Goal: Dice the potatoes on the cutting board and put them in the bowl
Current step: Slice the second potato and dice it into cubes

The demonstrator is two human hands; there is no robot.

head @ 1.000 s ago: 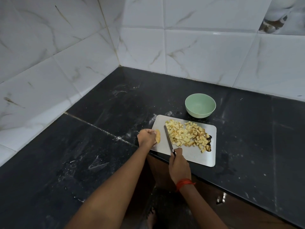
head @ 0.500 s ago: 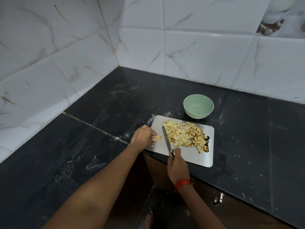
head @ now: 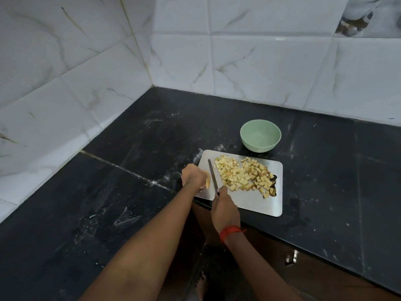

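Note:
A steel cutting board lies at the counter's front edge. A heap of diced potato covers its middle and right side. My left hand grips a potato piece at the board's left edge. My right hand holds a knife by the handle. The blade points away from me and lies between the potato piece and the heap. A light green bowl stands just behind the board with nothing in it.
The black stone counter runs into a corner of white marble-pattern wall tiles. White smears and crumbs mark the counter. A cabinet handle shows below the counter edge on the right.
The view shifted slightly. My left hand stays on the potato piece at the board's left edge, and the knife keeps its place beside it.

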